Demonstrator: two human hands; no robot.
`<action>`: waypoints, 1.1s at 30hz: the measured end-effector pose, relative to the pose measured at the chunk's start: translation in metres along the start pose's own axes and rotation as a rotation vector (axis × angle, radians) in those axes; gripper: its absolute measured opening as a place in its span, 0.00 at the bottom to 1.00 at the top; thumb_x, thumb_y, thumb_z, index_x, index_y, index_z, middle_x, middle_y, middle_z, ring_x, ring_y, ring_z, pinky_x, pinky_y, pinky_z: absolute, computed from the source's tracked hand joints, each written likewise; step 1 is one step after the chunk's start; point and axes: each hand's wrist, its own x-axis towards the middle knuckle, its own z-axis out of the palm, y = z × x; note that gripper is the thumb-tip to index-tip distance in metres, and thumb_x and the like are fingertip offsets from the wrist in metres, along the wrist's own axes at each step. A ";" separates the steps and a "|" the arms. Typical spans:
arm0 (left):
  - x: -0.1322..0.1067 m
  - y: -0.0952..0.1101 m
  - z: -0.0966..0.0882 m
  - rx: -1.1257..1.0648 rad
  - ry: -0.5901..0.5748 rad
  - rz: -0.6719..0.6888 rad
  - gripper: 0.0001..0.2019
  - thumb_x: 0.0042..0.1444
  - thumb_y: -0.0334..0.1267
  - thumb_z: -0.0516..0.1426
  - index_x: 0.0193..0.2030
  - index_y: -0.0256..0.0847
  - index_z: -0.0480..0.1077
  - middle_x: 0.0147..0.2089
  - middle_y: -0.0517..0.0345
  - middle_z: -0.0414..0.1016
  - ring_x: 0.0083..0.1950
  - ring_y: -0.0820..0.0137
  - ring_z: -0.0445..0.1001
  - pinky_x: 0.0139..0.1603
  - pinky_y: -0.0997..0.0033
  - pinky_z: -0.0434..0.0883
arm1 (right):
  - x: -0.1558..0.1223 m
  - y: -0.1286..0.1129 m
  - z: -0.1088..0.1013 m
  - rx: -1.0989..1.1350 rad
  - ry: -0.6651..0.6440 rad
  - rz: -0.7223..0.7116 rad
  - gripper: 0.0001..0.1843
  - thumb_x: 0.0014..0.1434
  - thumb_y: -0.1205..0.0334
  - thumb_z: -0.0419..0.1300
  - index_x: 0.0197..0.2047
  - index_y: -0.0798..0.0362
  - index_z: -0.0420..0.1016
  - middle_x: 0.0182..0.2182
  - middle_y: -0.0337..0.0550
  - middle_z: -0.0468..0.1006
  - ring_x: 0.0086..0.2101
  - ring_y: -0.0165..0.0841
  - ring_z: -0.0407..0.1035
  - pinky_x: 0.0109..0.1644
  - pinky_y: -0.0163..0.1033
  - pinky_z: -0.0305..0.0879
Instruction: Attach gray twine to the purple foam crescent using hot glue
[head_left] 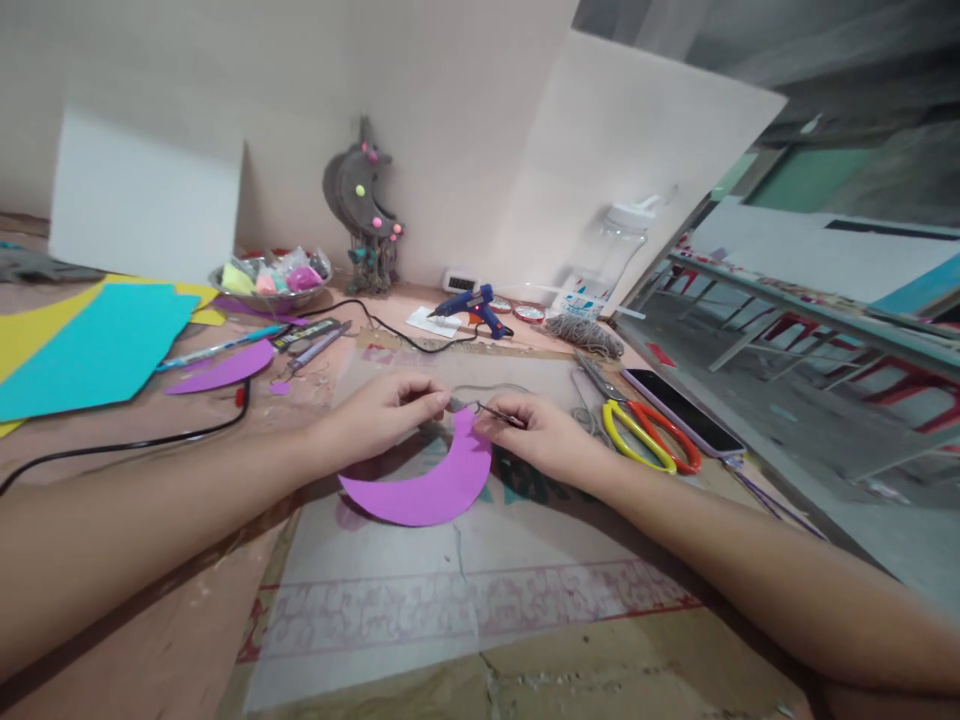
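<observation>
A purple paper crescent (442, 487) is held up above the mat, its horn tips pointing left and up. My left hand (394, 415) pinches grey yarn (459, 404) at the crescent's upper tip. On the other side, my right hand (540, 432) is closed at the crescent's upper right edge. A thin dark strand or tool (501, 414) shows between its fingers; I cannot tell which. Loose grey yarn curves across the mat behind the hands. Scissors (651, 436) with yellow and orange handles lie right of my right hand.
A blue glue gun (472, 308) with a black cord stands behind, near a yarn bundle (585, 336) and a clear bottle (611, 250). A phone (684, 410) lies right. Left are coloured sheets (97, 350), a cutter (319, 347) and a bowl (281, 300). A decorated grey crescent (364, 200) stands against the wall.
</observation>
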 end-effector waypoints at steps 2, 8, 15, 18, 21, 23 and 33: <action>0.001 0.000 0.000 0.001 0.000 0.010 0.17 0.60 0.47 0.48 0.33 0.36 0.69 0.31 0.58 0.71 0.33 0.72 0.69 0.32 0.75 0.65 | 0.000 0.001 0.001 -0.004 -0.006 -0.025 0.14 0.57 0.55 0.56 0.27 0.56 0.71 0.24 0.38 0.70 0.26 0.27 0.63 0.31 0.34 0.59; 0.002 0.002 0.000 0.060 -0.010 0.005 0.12 0.57 0.42 0.54 0.41 0.37 0.72 0.40 0.54 0.77 0.40 0.69 0.73 0.40 0.72 0.69 | -0.001 0.004 0.002 -0.047 -0.009 -0.043 0.13 0.58 0.56 0.56 0.27 0.56 0.71 0.23 0.37 0.70 0.26 0.26 0.63 0.30 0.33 0.59; 0.002 -0.002 0.001 0.005 -0.016 0.026 0.12 0.57 0.38 0.54 0.46 0.40 0.71 0.46 0.54 0.77 0.44 0.69 0.74 0.43 0.71 0.70 | -0.002 0.004 0.002 -0.104 -0.015 -0.042 0.13 0.59 0.56 0.54 0.28 0.56 0.71 0.24 0.38 0.70 0.27 0.27 0.64 0.31 0.34 0.60; 0.002 -0.001 0.001 0.023 -0.006 0.042 0.10 0.56 0.37 0.54 0.43 0.39 0.72 0.44 0.55 0.77 0.44 0.69 0.74 0.44 0.71 0.69 | -0.003 0.002 0.002 -0.152 -0.012 -0.041 0.13 0.59 0.57 0.54 0.27 0.56 0.71 0.23 0.37 0.69 0.27 0.27 0.64 0.31 0.34 0.60; 0.002 0.000 0.001 0.011 -0.007 0.012 0.09 0.56 0.38 0.55 0.41 0.38 0.73 0.42 0.54 0.78 0.42 0.69 0.74 0.44 0.70 0.69 | -0.003 0.002 0.001 -0.179 -0.010 -0.041 0.12 0.59 0.58 0.53 0.28 0.56 0.71 0.24 0.38 0.70 0.27 0.27 0.64 0.31 0.33 0.60; 0.002 0.000 0.000 -0.004 -0.022 -0.004 0.10 0.57 0.40 0.54 0.40 0.38 0.73 0.40 0.54 0.78 0.40 0.69 0.74 0.42 0.71 0.69 | -0.003 0.003 0.002 -0.179 -0.010 -0.037 0.12 0.59 0.59 0.53 0.29 0.56 0.72 0.24 0.37 0.70 0.26 0.27 0.64 0.30 0.33 0.60; 0.003 -0.002 0.002 -0.029 0.101 0.017 0.12 0.60 0.42 0.50 0.29 0.38 0.64 0.27 0.61 0.66 0.30 0.73 0.67 0.32 0.74 0.65 | -0.004 0.003 0.002 -0.129 -0.023 -0.047 0.12 0.59 0.58 0.53 0.29 0.55 0.70 0.24 0.38 0.69 0.27 0.28 0.63 0.31 0.33 0.60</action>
